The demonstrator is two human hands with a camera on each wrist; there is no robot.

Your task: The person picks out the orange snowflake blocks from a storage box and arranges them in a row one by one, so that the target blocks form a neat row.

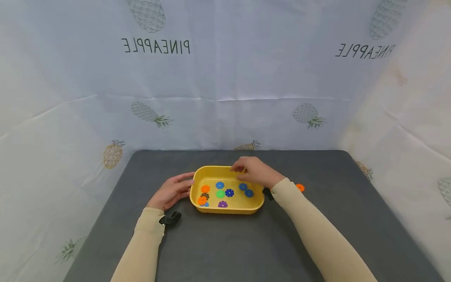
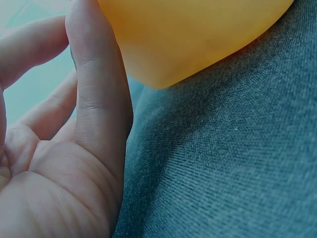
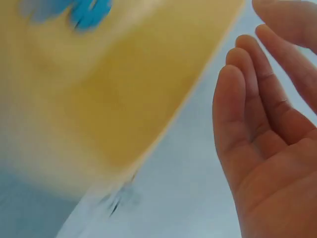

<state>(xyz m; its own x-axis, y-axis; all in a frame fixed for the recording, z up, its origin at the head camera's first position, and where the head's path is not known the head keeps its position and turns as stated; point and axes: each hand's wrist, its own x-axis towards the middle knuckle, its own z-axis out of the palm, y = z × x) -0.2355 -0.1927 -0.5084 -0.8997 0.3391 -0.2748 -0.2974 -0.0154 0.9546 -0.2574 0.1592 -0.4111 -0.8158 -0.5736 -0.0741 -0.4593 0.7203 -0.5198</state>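
Note:
A yellow plastic tray (image 1: pixel 225 210) with rounded corners stands on the dark table, and several notched flower-shaped discs lie inside it. Among them are an orange disc (image 1: pixel 205 188), a green disc (image 1: pixel 220 194), a dark blue disc (image 1: pixel 229 192), a purple disc (image 1: pixel 222 204) and two blue discs (image 1: pixel 249 193) near the right end. My left hand (image 1: pixel 172 192) touches the tray's left side with fairly straight fingers. Above the tray's right back part hovers my right hand (image 1: pixel 256 172), its fingers loosely bent. In the right wrist view nothing shows between the right fingers (image 3: pixel 230 99) and thumb.
To the right of the tray an orange disc (image 1: pixel 300 187) lies on the grey table (image 1: pixel 225 246), partly behind the right sleeve. White cloth (image 1: pixel 225 70) printed with pineapples hangs behind the table and at both sides. Each wrist wears a black band (image 1: pixel 170 218).

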